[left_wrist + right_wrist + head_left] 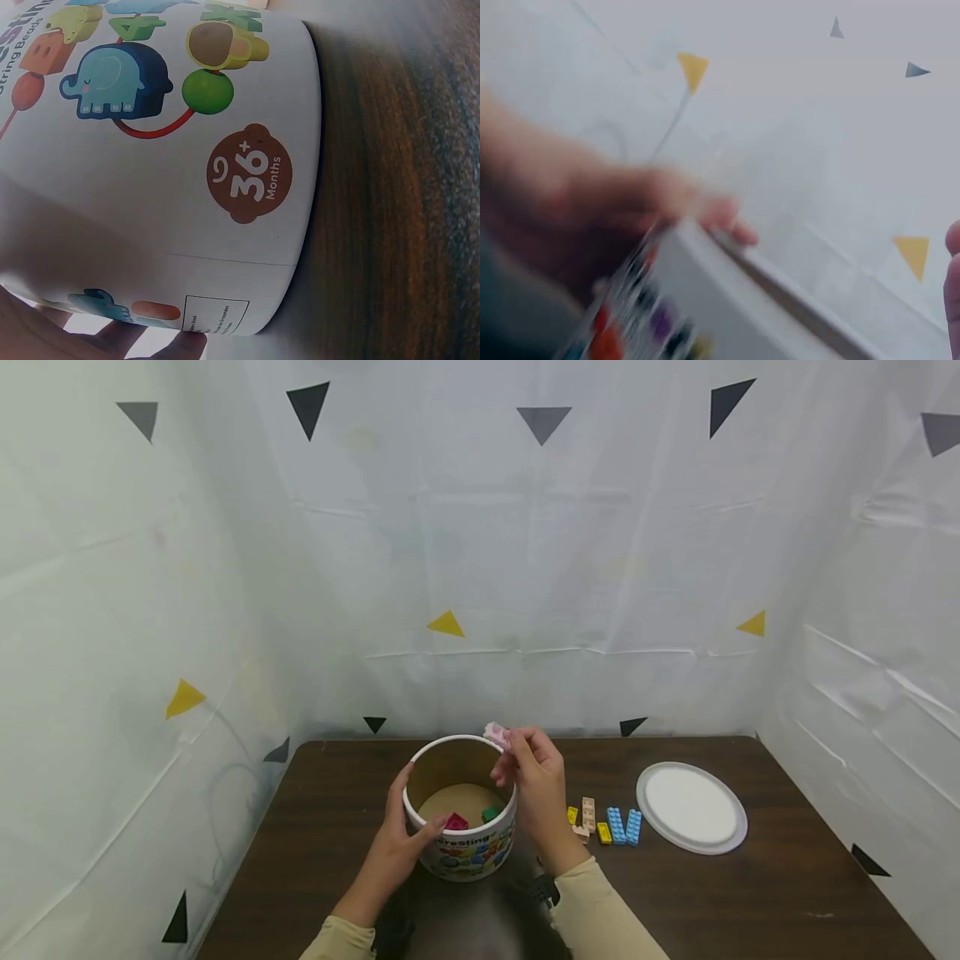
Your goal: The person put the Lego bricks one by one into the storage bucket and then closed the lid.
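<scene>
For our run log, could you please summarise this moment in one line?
left hand: holds tub | right hand: pinches pink piece | in tub: pinkish-red block, green block

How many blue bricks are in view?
2: one blue brick on the table beside a yellow brick, a second blue brick to its right, nearer the white lid. More may be hidden inside the tub or behind the right hand.

Here's the round white tub (468, 858), upright and open, bright printed beads across its side, the left hand (396, 839) holding it, with a magenta block (456, 822) and a green block (491, 813) lying inside! And there, by the rim, a small pale pink block (496, 734), tilted, pinched in the right hand (538, 781)!
</scene>
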Demonstrator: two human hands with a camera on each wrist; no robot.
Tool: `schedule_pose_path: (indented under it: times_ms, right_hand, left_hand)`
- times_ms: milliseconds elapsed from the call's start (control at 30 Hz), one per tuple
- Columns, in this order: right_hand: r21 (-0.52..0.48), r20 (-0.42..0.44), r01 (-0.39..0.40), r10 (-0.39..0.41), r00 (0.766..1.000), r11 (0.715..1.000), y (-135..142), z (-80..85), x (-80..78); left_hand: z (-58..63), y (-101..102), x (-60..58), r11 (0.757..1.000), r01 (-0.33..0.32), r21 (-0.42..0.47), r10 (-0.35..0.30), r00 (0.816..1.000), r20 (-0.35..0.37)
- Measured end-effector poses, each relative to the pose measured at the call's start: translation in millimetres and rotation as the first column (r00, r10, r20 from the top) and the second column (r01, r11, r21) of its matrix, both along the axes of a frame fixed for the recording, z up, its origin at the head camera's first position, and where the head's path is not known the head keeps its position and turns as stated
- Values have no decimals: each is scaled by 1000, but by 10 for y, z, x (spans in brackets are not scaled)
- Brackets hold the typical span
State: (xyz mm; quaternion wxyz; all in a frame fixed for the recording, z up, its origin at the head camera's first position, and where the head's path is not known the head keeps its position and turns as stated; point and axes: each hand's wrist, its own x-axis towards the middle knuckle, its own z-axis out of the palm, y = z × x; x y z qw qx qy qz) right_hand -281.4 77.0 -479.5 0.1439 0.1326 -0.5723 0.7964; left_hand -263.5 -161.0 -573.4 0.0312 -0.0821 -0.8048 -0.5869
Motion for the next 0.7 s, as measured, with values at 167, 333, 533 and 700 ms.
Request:
schedule_pose_path:
  times_ms: [167,333,533,700]
  right_hand:
    - [-88,-26,-51,49,998,995,-186,155,-232]
    - [-27,85,-11,13,996,1000,-279,76,-406]
    - [-51,152,38,-30,988,998,-294,18,-466]
    - [45,131,10,-16,991,999,-309,0,-466]
  left_hand:
    - [9,-1,7,1000,-1,-4,1,1000,-13]
    - [39,21,25,1000,4,-1,-4,1000,-6]
    - [9,37,4,1000,11,6,-10,1000,-27]
    - [-28,17,-12,1000,-10,-12,10,1000,-22]
